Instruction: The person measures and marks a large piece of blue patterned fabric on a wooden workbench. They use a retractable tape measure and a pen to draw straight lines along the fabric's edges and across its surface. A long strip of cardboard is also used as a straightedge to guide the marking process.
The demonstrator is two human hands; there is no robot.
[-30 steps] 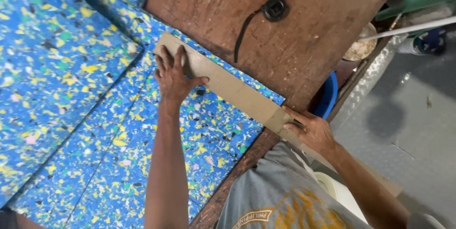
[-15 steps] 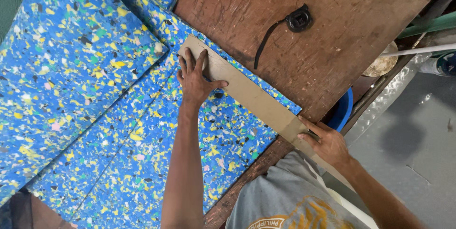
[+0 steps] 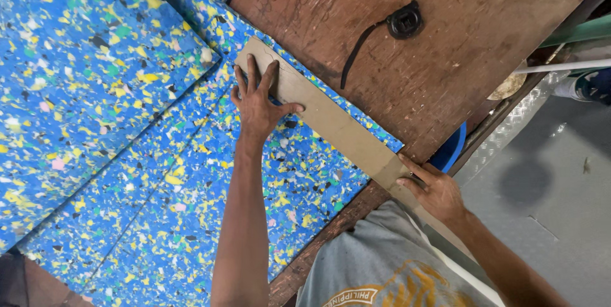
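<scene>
The left hand [image 3: 258,106] lies flat, fingers spread, on the cardboard strip [image 3: 331,122]; the right hand [image 3: 433,189] pinches the strip's near end over speckled foam [image 3: 127,154].

Worn brown wooden bench [image 3: 445,40], scratched and stained, fills the upper middle. A black strap with a round buckle [image 3: 405,22] lies on it. Grey metal floor [image 3: 547,180] at right, diamond-pattern tread along the bench edge. Blue tub [image 3: 453,149] sits just under the bench edge. Green bar [image 3: 576,30] and white rod [image 3: 563,66] at far right. Even, soft light.
</scene>
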